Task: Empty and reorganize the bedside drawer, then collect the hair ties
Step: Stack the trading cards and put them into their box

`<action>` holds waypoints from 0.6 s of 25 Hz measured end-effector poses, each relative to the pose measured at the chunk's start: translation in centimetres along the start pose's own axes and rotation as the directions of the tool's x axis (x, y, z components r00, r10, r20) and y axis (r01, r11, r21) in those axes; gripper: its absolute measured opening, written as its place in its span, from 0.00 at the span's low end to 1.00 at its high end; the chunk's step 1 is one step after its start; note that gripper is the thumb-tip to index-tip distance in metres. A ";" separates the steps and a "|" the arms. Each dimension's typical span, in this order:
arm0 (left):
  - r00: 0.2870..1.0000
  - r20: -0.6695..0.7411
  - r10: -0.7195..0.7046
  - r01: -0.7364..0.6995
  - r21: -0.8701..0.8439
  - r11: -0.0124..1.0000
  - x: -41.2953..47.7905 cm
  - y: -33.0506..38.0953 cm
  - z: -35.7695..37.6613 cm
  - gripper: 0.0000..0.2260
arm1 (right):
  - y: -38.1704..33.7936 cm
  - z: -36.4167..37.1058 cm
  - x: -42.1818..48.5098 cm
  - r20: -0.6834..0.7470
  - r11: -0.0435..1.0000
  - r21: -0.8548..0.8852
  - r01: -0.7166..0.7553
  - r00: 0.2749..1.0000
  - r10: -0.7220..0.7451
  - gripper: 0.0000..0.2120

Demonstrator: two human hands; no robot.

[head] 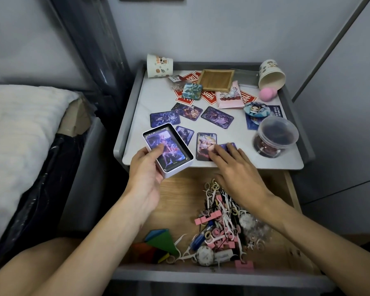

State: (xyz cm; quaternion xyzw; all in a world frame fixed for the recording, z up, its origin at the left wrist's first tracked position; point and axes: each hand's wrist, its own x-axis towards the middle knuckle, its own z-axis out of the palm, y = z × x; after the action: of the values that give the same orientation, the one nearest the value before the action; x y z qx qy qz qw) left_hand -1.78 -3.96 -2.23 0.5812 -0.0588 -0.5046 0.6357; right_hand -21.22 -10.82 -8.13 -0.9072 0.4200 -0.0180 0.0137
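1. The left hand (146, 167) holds a white tin box (168, 150) at the tabletop's (158, 99) 7 o'clock corner; its grip is pinched on the tin, thumb lying on the top card of the stack inside.
2. The right hand (235, 167) lies flat at the tabletop's 6 o'clock edge, fingers spread over a purple card (229, 146), its fingertips touching the yellow-figured card (205, 144) just beside it.
3. The open drawer (291, 189) below the tabletop has a wooden floor. Toward its 3 o'clock side lies a tangled heap (224, 221) of white floss picks, pink clips, small hair ties, a blue pen and round patterned pieces; single ties are hard to tell apart.
4. At the drawer's 7 o'clock corner sit coloured tangram-like pieces (158, 242).
5. A lidded clear plastic tub (276, 135) at the tabletop's 4 o'clock holds dark reddish contents.
6. A paper cup (159, 66) stands upside down at 11 o'clock; another paper cup (271, 74) lies tipped at 1 o'clock, mouth toward a pink ball (267, 92).
7. A shallow wooden tray (217, 80) at 12 o'clock looks empty and rests on red paper cutouts.
8. Loose purple cards (165, 118) are scattered mid-tabletop; a pink packet (230, 98) and a round badge (255, 108) lie toward 2 o'clock.
9. A bed with a white blanket (19, 124) stands at 9 o'clock.
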 end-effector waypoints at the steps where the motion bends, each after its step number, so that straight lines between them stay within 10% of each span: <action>1: 1.000 0.002 0.000 0.000 -0.005 1.000 0.0 0.1 0.0 0.15 | 0.2 0.2 -0.5 -0.037 0.999 -0.029 0.019 0.999 -0.020 0.32; 7: 1.000 0.011 -0.005 0.005 0.001 1.000 0.0 0.0 -0.3 0.15 | 0.7 -1.7 -2.3 -0.024 0.997 0.078 0.006 1.000 -0.004 0.52; 15: 1.000 0.005 -0.020 0.020 0.000 1.000 0.1 -0.1 -0.1 0.15 | -0.2 -1.4 2.1 -0.050 0.961 0.275 0.014 0.999 0.000 0.34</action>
State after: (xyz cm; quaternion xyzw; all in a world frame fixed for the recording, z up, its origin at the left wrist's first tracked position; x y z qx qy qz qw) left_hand -1.70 -3.91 -2.40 0.5806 -0.0545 -0.5123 0.6305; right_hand -19.77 -12.36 -6.64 -0.8972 0.4105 -0.0987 0.1292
